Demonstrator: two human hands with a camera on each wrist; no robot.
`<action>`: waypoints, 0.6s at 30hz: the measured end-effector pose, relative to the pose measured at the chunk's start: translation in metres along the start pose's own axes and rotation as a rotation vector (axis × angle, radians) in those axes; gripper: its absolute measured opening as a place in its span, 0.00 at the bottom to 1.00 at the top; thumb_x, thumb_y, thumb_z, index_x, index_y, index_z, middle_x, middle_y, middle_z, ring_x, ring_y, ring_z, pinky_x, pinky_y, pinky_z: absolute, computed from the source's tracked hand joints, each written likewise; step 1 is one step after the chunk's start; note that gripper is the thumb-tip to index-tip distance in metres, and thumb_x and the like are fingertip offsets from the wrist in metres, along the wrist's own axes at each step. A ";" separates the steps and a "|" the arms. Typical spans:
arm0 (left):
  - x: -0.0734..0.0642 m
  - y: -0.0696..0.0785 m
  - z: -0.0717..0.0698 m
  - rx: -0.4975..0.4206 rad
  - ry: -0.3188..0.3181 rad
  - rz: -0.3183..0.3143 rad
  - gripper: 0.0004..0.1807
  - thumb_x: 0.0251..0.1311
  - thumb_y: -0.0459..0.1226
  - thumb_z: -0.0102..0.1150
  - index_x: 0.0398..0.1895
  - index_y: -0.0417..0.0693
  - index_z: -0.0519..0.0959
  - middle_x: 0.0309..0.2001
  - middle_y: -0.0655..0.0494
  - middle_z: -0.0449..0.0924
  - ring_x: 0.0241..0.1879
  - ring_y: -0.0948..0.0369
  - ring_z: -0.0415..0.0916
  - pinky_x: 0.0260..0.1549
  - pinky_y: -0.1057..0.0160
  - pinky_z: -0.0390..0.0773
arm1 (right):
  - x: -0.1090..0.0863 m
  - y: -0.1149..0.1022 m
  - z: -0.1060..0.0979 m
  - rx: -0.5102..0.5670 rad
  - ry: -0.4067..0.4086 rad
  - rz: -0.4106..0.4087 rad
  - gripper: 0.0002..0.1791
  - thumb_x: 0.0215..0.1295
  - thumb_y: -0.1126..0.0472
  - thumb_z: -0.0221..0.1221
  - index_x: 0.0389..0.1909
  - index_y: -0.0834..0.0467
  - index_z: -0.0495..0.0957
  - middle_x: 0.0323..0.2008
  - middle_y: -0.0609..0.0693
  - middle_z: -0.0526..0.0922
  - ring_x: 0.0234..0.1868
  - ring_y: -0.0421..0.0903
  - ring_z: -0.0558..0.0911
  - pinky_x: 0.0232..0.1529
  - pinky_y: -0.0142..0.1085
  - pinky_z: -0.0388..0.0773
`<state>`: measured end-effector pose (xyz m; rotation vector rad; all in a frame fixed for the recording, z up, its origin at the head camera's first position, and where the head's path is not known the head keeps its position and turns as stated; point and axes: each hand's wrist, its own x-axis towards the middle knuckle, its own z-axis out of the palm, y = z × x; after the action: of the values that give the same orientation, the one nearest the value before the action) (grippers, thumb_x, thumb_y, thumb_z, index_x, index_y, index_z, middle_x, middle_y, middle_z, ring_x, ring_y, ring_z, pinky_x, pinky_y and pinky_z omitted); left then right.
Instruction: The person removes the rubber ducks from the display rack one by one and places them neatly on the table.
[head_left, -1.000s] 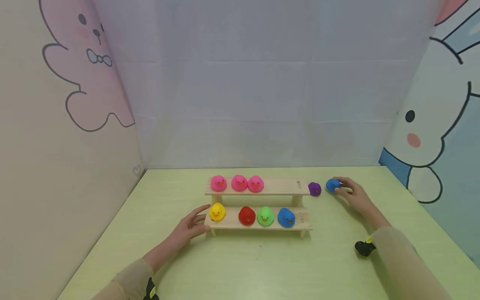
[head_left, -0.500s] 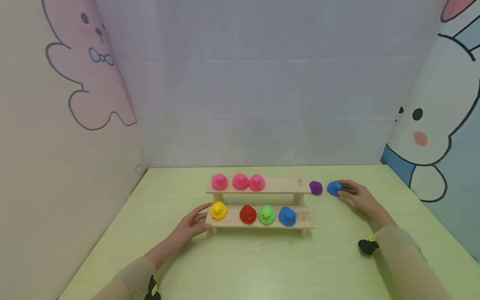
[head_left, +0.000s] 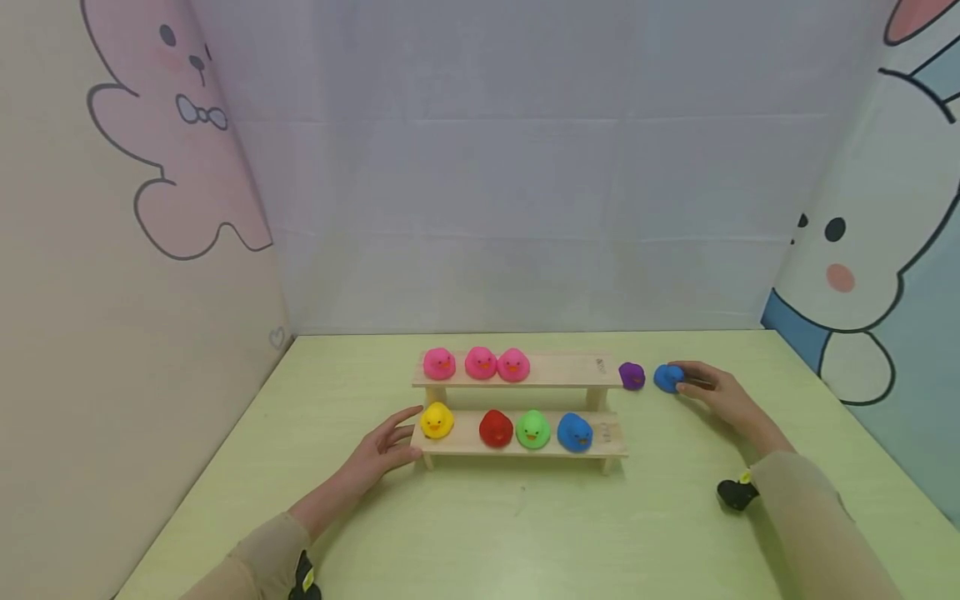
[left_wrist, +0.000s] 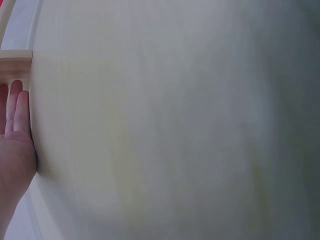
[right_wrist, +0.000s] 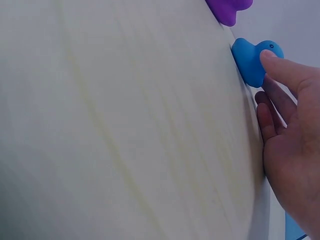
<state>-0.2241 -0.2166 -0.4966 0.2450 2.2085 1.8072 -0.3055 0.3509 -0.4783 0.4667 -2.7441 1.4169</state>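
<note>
Blue toy duck (head_left: 664,378) on the pale table (head_left: 525,537), pinched between thumb and fingers of the right hand (head_left: 716,395), purple duck (head_left: 632,376) near it, left hand (head_left: 377,452), fingers nearly straight, at the left end of a two-tier wooden rack (head_left: 562,368)

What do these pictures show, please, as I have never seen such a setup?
No machine here: just a person's bare left hand and right hand. The wide picture is taken from the head, looking forward and down; the others, from each wrist.

On the pale yellow-green table stands a two-level light wooden rack. Its upper level carries three rounded pink toy ducks; its lower level carries a yellow duck, a red duck, a green duck and a blue duck. Beyond the rack's right end are a purple toy duck and a second blue toy duck, which the right hand pinches. The left hand is at the rack's left end; whether they touch is hard to tell.
</note>
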 end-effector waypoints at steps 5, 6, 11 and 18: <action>0.001 -0.001 0.000 -0.004 -0.007 0.002 0.33 0.55 0.45 0.60 0.64 0.72 0.60 0.59 0.56 0.69 0.59 0.56 0.66 0.56 0.53 0.68 | -0.001 -0.001 0.000 0.001 -0.001 0.003 0.26 0.66 0.53 0.51 0.62 0.59 0.63 0.60 0.62 0.66 0.49 0.25 0.66 0.46 0.15 0.62; 0.001 -0.001 0.000 -0.005 -0.007 0.002 0.33 0.55 0.45 0.60 0.64 0.72 0.60 0.59 0.56 0.69 0.59 0.56 0.66 0.56 0.53 0.68 | -0.001 -0.002 0.000 0.001 0.000 0.002 0.26 0.66 0.53 0.51 0.62 0.60 0.64 0.60 0.62 0.66 0.49 0.25 0.67 0.46 0.16 0.62; 0.001 -0.001 -0.001 -0.006 -0.006 0.001 0.33 0.55 0.45 0.60 0.63 0.72 0.60 0.59 0.55 0.69 0.58 0.55 0.66 0.55 0.53 0.69 | -0.001 -0.003 0.000 -0.003 -0.002 0.004 0.26 0.66 0.53 0.51 0.62 0.60 0.63 0.60 0.62 0.66 0.49 0.25 0.66 0.46 0.16 0.63; 0.002 -0.002 -0.001 0.000 -0.008 0.006 0.32 0.55 0.45 0.60 0.63 0.73 0.60 0.58 0.56 0.69 0.59 0.56 0.66 0.56 0.53 0.69 | -0.001 -0.006 0.000 -0.008 0.000 -0.002 0.26 0.66 0.54 0.52 0.62 0.60 0.63 0.60 0.62 0.66 0.53 0.35 0.69 0.46 0.15 0.62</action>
<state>-0.2260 -0.2172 -0.4981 0.2586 2.2052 1.8061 -0.3026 0.3484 -0.4740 0.4693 -2.7469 1.4055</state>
